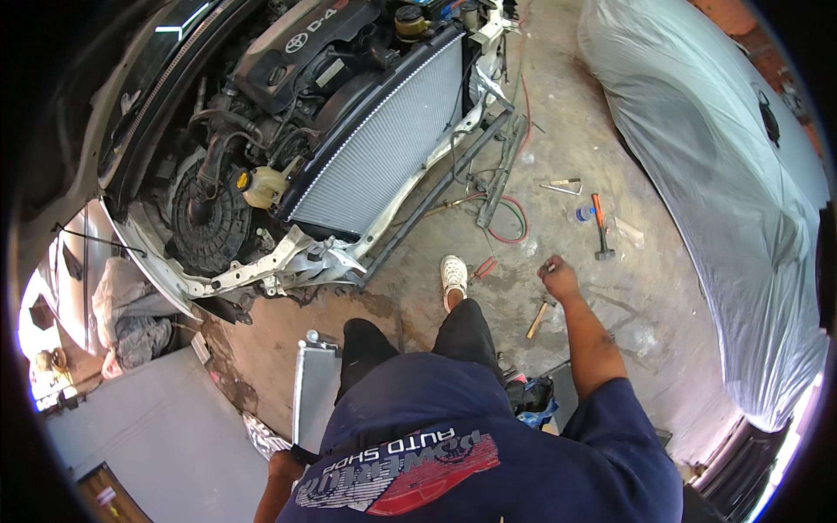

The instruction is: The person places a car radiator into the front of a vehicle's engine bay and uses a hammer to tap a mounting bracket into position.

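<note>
My right hand (561,279) is closed in a pinch above the floor, right of my white shoe (453,274). A small object seems to be between its fingers, too small to name. Below it on the concrete lies a hammer with a wooden handle (536,322); red-handled pliers (485,268) lie to its left. Low at the left, my left hand (282,468) hangs beside my shirt, its fingers hidden. Close above it stands a silver radiator-like panel (314,388). Ahead, a car's front end is stripped, with its radiator (384,131) exposed.
An orange-handled hammer (600,227), a blue round item (584,213) and a thin metal tool (562,186) lie on the floor ahead right. A red hose (526,222) curls beside a metal bar (506,174). A grey-covered vehicle (697,174) stands at the right.
</note>
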Demonstrator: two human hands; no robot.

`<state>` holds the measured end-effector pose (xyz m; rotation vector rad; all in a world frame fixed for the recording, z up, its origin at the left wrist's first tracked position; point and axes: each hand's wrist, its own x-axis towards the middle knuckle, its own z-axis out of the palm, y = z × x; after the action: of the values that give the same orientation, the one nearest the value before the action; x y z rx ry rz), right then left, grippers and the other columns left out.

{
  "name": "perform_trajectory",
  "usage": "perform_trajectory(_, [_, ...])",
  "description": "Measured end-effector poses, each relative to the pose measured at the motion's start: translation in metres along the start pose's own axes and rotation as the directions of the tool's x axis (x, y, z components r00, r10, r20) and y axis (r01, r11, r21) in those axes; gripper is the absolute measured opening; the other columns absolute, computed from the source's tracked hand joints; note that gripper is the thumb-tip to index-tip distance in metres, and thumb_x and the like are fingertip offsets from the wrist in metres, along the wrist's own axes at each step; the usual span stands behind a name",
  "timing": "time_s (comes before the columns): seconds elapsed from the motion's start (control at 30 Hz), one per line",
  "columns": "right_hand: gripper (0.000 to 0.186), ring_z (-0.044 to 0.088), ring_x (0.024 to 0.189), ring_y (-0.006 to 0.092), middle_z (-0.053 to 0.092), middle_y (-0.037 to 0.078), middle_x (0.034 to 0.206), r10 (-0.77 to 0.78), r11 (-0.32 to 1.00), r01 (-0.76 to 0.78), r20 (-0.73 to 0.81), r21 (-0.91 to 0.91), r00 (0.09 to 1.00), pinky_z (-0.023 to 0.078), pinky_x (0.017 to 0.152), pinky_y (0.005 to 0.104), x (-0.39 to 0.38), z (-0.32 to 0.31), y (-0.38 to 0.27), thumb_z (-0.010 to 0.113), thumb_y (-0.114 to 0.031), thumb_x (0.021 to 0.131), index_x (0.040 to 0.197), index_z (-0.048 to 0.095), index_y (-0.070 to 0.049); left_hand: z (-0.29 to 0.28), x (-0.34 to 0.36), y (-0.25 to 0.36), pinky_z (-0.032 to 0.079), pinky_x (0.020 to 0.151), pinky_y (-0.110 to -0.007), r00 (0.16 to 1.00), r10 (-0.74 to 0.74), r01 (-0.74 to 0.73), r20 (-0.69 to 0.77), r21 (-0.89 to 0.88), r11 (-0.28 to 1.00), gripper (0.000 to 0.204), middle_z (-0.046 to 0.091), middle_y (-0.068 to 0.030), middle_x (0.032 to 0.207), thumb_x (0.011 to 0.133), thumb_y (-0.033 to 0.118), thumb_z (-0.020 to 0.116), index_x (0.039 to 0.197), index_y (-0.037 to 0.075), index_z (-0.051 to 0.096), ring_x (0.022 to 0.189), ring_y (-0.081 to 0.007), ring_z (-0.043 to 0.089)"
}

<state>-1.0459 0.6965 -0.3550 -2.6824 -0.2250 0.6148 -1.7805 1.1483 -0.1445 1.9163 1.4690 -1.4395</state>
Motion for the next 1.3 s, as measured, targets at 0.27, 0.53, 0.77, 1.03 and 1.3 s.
perform_trajectory(0.27, [0.032,0.076,0.092,0.0394,0.079,0.02,0.096,-0.033,0.998,0.038,0.093,-0.047,0.995,0.059,0.085,0.0469,0.08,-0.026,-0.066,0.081,-0.027,0.088,0.11,0.069,-0.008,0.066,-0.055,0.05,0.059,0.081,-0.053,0.975,0.207,-0.218,-0.08,-0.189,0.957,0.04,0.077,-0.028,0.099,0.088,0.04,0.071,0.092,0.001,0.08,0.099,-0.0443,0.076])
perform_trajectory(0.53, [0.032,0.075,0.099,0.0467,0.078,0.025,0.099,-0.176,0.975,0.189,0.111,-0.117,0.978,0.058,0.087,0.0558,0.116,-0.024,-0.129,0.079,-0.03,0.091,0.113,0.067,-0.01,0.127,-0.048,0.11,0.058,0.079,-0.053,0.984,0.167,-0.18,-0.067,-0.347,0.92,0.039,0.076,-0.0283,0.096,0.088,0.04,0.071,0.09,0.001,0.078,0.096,-0.045,0.075])
perform_trajectory(0.77, [0.031,0.074,0.102,0.0479,0.078,0.026,0.103,-0.193,0.969,0.194,0.022,-0.155,0.981,0.057,0.088,0.0584,0.239,-0.009,-0.201,0.07,-0.033,0.096,0.117,0.067,-0.011,0.13,-0.088,0.155,0.057,0.077,-0.054,0.997,0.07,-0.055,0.019,-0.429,0.902,0.039,0.075,-0.0284,0.094,0.088,0.04,0.072,0.089,0.001,0.078,0.094,-0.0457,0.074])
perform_trajectory(1.03, [0.027,0.074,0.099,0.0493,0.077,0.027,0.1,-0.248,0.969,0.246,-0.041,-0.03,0.968,0.056,0.086,0.0606,0.402,0.058,-0.259,0.065,-0.03,0.1,0.114,0.065,-0.008,0.056,-0.101,0.263,0.056,0.075,-0.055,0.989,-0.052,0.11,0.141,-0.441,0.891,0.039,0.074,-0.0287,0.091,0.088,0.039,0.072,0.087,0.0,0.076,0.091,-0.0464,0.073])
perform_trajectory(1.3, [0.029,0.072,0.109,0.0485,0.075,0.028,0.114,-0.159,0.964,0.18,0.121,-0.196,0.98,0.056,0.093,0.0595,0.486,0.101,-0.268,0.055,-0.03,0.104,0.122,0.064,-0.01,0.004,-0.079,0.345,0.055,0.073,-0.056,0.969,-0.089,0.187,0.232,-0.446,0.875,0.04,0.073,-0.0289,0.088,0.088,0.039,0.072,0.085,0.0,0.075,0.088,-0.0471,0.073])
